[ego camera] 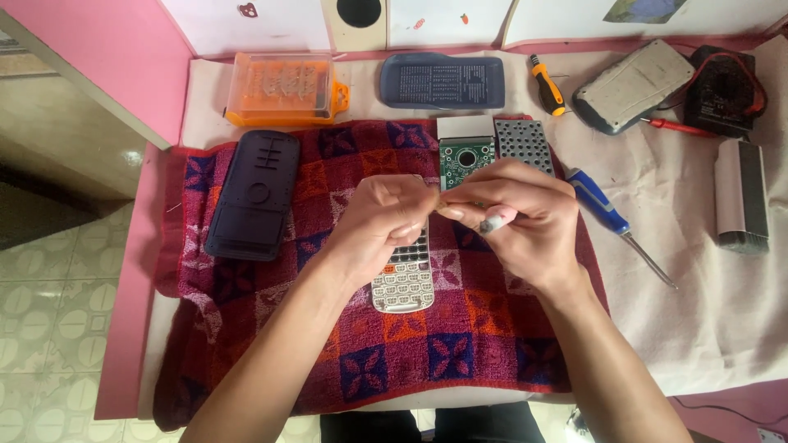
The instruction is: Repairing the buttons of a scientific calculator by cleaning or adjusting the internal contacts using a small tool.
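My left hand [379, 226] and my right hand [517, 217] meet over a red and purple patterned towel [246, 328]. Both pinch a small pale piece [443, 207] between their fingertips. My right hand also holds a small white and grey stick [497, 221] in its curled fingers. Under my left hand lies a silver calculator key panel [404, 283]. Just beyond my hands lie a green circuit board [465, 156] and a grey perforated key mat [524, 143].
A dark calculator back cover [253, 193] lies on the towel's left. An orange bit case [283, 89], a dark blue cover [443, 80], an orange-handled screwdriver [547, 84], a grey device [632, 86], a blue screwdriver [611, 217] and a brush [741, 197] lie around.
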